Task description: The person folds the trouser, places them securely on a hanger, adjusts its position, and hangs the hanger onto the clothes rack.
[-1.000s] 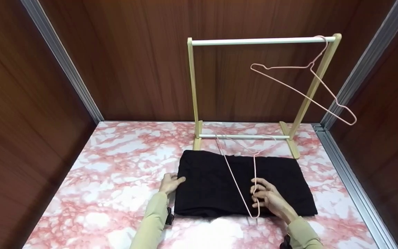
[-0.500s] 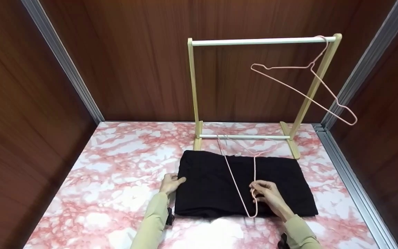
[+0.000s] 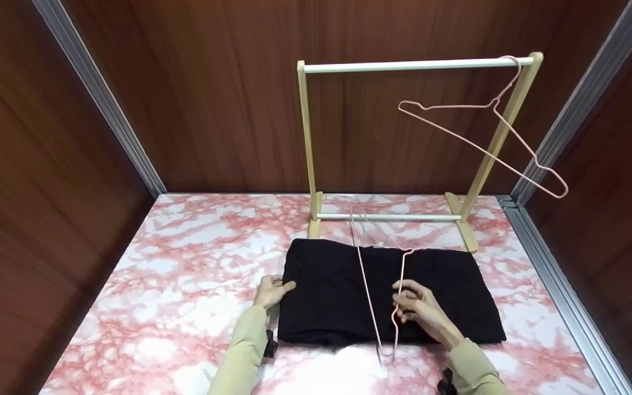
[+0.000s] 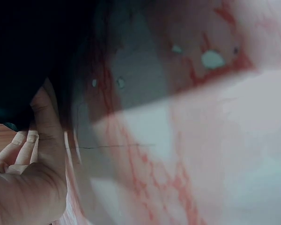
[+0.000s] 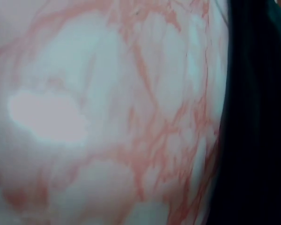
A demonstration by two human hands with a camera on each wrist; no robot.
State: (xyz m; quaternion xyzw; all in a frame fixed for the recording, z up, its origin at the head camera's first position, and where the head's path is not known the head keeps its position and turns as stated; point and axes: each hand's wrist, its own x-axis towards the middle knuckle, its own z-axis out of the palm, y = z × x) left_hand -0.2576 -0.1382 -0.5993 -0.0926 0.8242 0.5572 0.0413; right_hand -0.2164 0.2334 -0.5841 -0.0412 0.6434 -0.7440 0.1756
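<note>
A folded black cloth (image 3: 327, 291) lies flat on the table in the head view. My left hand (image 3: 270, 292) pinches its left edge, thumb on top; in the left wrist view the fingers of the left hand (image 4: 35, 183) wrap that dark edge. Over the cloth, my right hand (image 3: 424, 308) holds a thin pink clothes hanger (image 3: 368, 296) by one shoulder wire. The hanger is tilted, one end pointing at the front, and its hook blends into the table pattern. In the right wrist view only the black cloth (image 5: 253, 112) and tabletop show, not the hand.
Behind the cloth stands a wooden clothes rack with a white top rail (image 3: 404, 66). A second pink hanger (image 3: 495, 102) hangs at its right end. Brown panels enclose the marbled red-and-white table (image 3: 195, 274) at the back and sides.
The held hanger has swung, its near end shifting left and toward the front. My right fingers have shifted slightly left along its wire. The left hand and black cloth have stayed put.
</note>
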